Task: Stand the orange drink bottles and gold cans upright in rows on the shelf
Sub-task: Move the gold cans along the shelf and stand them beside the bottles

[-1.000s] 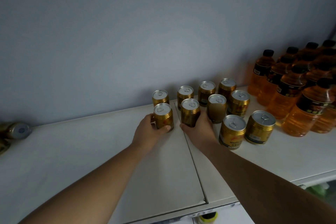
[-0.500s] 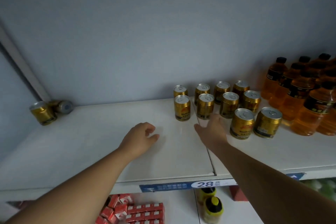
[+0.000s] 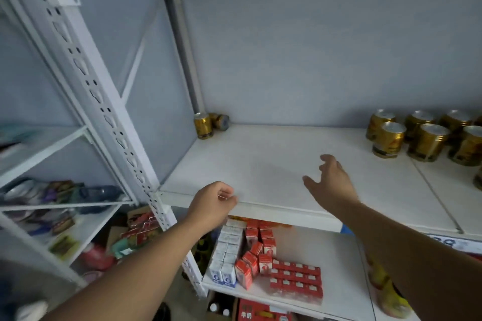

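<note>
Only bare shelf point(image 3: 260, 161) btwn hands and corner cans point(image 3: 208, 124).

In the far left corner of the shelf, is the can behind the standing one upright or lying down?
Lying down: the rear can shows its round end sideways, beside the upright can.

I see gold cans point(image 3: 388, 140) of glossy metal with dull silver lids on a shelf point(image 3: 273, 164) of matt white, faintly grainy board. The perforated upright point(image 3: 86, 81) looks like smooth white-painted metal, and the red cartons point(image 3: 296, 281) below look like glossy printed card.
</note>
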